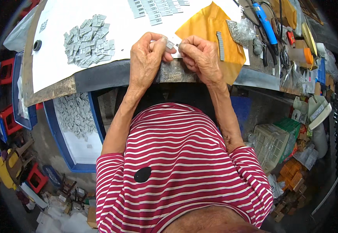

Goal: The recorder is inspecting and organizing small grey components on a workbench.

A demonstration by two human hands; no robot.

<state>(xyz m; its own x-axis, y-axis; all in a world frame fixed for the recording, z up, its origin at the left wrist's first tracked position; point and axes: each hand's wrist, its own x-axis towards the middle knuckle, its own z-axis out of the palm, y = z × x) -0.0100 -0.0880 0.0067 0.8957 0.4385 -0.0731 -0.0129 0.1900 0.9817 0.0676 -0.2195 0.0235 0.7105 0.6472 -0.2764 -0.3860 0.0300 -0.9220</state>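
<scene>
My left hand (147, 56) pinches a small grey plastic piece (170, 45) between thumb and fingers, just above the table's near edge. Close to its right end, my right hand (203, 58) has thumb and forefinger pressed together on something tiny that I cannot make out. Left of my hands lies a heap of similar grey pieces (89, 42) on white paper (56, 73). More pieces stand in neat rows (153, 11) at the far side. A brown paper sheet (231, 66) beside my right hand bears a grey strip (220, 46) and a pile of tiny metal parts (237, 33).
A blue screwdriver-like power tool (265, 23) and cables lie at the table's right. A black ring (37, 45) sits at the left. Below the table edge, a blue tray (79, 167) holds more grey pieces. Crates and boxes (271, 143) crowd the floor at right.
</scene>
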